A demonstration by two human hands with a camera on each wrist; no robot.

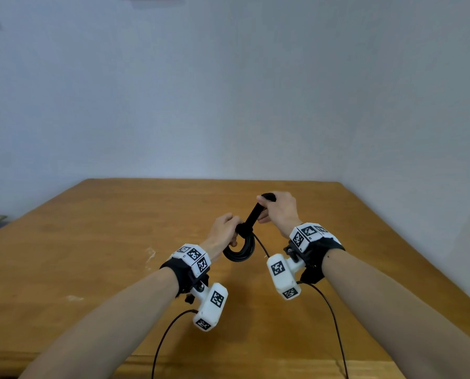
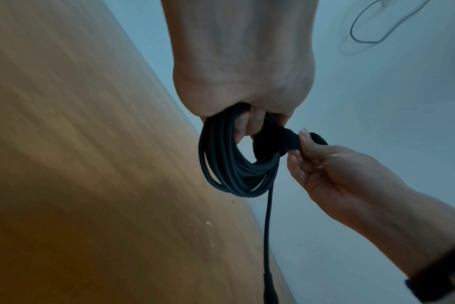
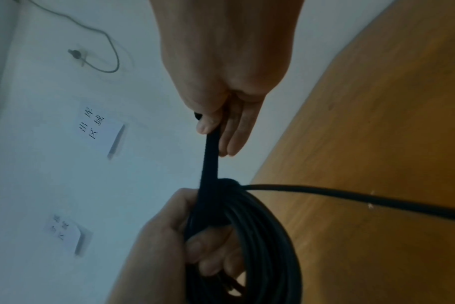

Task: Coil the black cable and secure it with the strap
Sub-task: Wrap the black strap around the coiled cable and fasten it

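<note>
The black cable [image 1: 239, 251] is wound into a coil of several loops and held in the air above the wooden tabletop [image 1: 105, 242], between the person's two hands. One loose end of the cable leaves the coil beside the strap wrap and runs off toward the person's right; in the left wrist view that end hangs straight down from the coil.

The black strap [image 1: 253, 214] is wrapped around the top of the coil, where the loops are bunched together. Its free tail stretches taut, up and away from the coil toward the right hand.

The left hand [image 1: 224, 229] grips the coil at its top, with the fingers [image 3: 208, 246] curled through the loops and closed around the bundle just beside the strap wrap.

The right hand [image 1: 279, 212] pinches the far end of the strap tail between thumb and fingers [image 3: 234, 131]; the remaining fingers lie fairly straight along the strap.

Both wrists wear black bands carrying white blocks printed with black-and-white square markers, and thin dark wires trail from them toward the person.

Behind the tabletop stands a pale wall [image 1: 228, 91]. The right wrist view shows two paper notes [image 3: 99, 129] stuck on it and a thin grey wire looping near a small fixture.
</note>
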